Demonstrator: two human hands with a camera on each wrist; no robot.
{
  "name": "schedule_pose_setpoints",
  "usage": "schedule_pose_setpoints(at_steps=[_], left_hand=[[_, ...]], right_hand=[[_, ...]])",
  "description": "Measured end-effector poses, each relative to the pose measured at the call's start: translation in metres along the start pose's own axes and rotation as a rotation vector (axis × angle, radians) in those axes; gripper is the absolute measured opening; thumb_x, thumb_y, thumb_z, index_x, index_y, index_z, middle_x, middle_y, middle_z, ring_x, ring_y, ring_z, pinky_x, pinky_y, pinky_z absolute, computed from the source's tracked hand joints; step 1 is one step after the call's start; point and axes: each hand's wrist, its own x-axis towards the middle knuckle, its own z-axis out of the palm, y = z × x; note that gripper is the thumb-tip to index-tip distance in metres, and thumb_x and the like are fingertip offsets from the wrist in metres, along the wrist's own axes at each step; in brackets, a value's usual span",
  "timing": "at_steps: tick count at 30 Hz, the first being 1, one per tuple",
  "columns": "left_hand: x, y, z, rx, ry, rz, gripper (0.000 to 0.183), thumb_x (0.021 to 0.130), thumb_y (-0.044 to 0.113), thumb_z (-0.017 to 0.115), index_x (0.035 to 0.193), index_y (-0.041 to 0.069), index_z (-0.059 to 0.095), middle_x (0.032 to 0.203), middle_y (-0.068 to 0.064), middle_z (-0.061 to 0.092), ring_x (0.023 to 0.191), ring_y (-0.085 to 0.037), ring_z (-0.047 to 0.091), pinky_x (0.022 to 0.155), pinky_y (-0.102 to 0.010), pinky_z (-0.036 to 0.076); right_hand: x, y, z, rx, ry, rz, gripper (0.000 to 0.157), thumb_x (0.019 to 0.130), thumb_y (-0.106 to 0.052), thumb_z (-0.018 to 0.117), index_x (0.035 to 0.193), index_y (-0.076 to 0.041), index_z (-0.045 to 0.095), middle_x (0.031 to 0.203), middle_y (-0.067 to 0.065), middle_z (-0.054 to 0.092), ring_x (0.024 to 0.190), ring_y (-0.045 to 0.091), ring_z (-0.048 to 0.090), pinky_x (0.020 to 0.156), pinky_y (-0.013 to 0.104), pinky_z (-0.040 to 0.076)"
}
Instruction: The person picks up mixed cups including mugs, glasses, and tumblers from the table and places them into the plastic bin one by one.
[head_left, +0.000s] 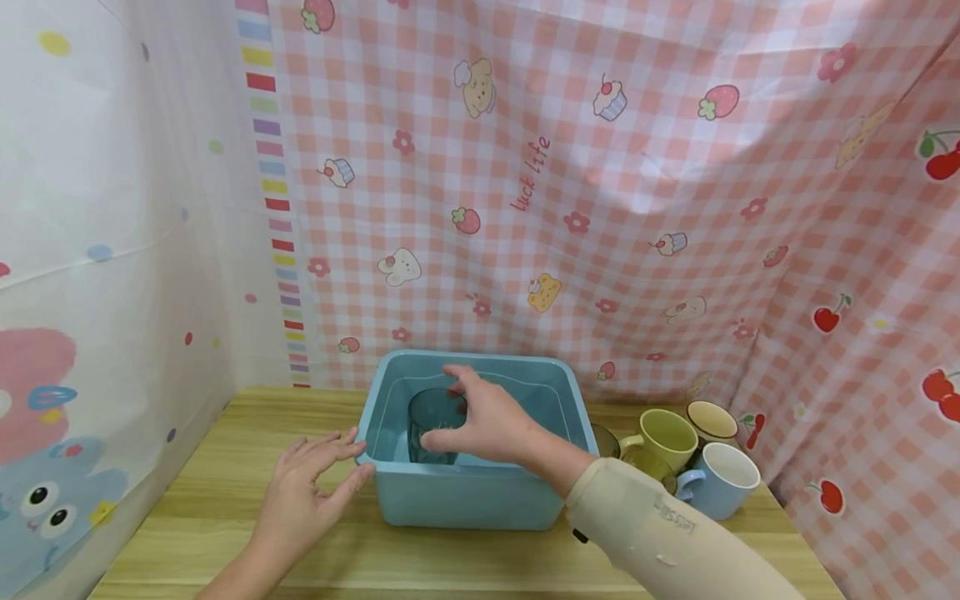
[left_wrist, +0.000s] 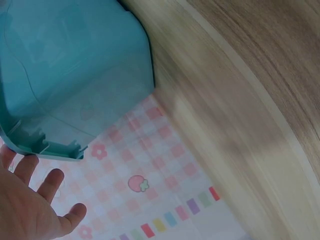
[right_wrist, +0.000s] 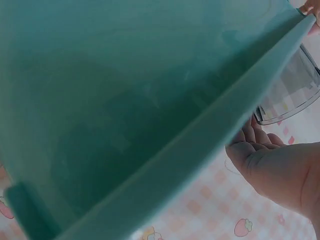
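Note:
A blue plastic bin (head_left: 472, 497) (left_wrist: 85, 60) (right_wrist: 125, 100) sits on the wooden table. Inside it, toward the left, a clear drinking glass (head_left: 423, 410) (right_wrist: 294, 92) stands with its mouth up. My right hand (head_left: 491, 418) (right_wrist: 275, 167) reaches over the bin's front wall, thumb and fingers spread around the glass's right side; whether they touch it is unclear. At the bin's front left corner, my left hand (head_left: 303, 487) (left_wrist: 27, 205) has its fingers extended against or just beside the rim. The right forearm covers part of the bin's front right rim.
Right of the bin stand a yellow-green mug (head_left: 670, 435), a light blue mug (head_left: 726, 482), a cream-lined mug (head_left: 711, 421) and amber glass cups (head_left: 647, 463), partly behind the sleeve (head_left: 645, 517). A checked cloth (head_left: 510, 275) hangs behind the table (head_left: 202, 492).

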Motion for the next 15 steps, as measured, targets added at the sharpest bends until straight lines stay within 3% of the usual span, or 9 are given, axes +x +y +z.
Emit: schedule_pose_setpoints(at_steps=[15], left_hand=[[0.0, 0.001, 0.0, 0.0, 0.001, -0.006, 0.035, 0.078, 0.011, 0.094, 0.111, 0.014, 0.083, 0.126, -0.008, 0.08, 0.115, -0.041, 0.075, 0.105, -0.079, 0.043]], right_hand=[[0.013, 0.003, 0.025, -0.036, -0.003, 0.017, 0.098, 0.088, -0.054, 0.082, 0.166, -0.018, 0.035, 0.158, 0.01, 0.058, 0.139, 0.031, 0.063, 0.107, 0.051, 0.058]])
